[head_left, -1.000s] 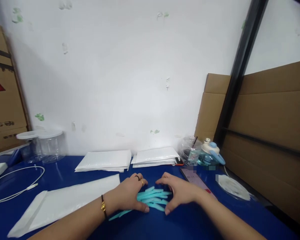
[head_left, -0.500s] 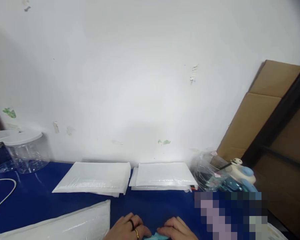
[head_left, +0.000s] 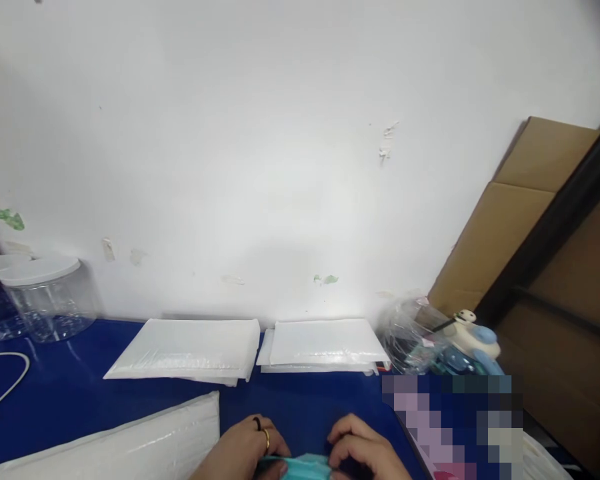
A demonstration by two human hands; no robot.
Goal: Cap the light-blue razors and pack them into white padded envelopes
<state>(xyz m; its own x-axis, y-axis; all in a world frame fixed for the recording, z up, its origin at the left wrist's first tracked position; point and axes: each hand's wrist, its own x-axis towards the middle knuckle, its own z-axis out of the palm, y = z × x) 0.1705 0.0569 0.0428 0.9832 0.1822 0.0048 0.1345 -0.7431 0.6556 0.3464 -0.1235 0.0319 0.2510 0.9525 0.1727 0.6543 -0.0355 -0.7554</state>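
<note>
At the bottom edge of the head view my left hand (head_left: 245, 453), with two rings on its fingers, and my right hand (head_left: 365, 450) are curled together over a small bunch of turquoise strips (head_left: 300, 467). Both hands pinch the strips between fingers and thumb, just above the blue table (head_left: 70, 393). Most of the bunch and both wrists are cut off by the frame edge.
A white padded envelope (head_left: 145, 447) lies left of my hands. Two stacks of white envelopes (head_left: 190, 350) (head_left: 325, 347) sit against the wall. Clear jars (head_left: 45, 300) and a white cable (head_left: 5, 387) are far left. A crumpled plastic bag with a blue-and-white toy (head_left: 473, 340) and cardboard sheets (head_left: 520, 227) stand on the right.
The camera has tilted up and drawn closer to the wall, so my hands dropped to the frame's bottom. The strips lay spread on the table; now both hands hold them gathered.
</note>
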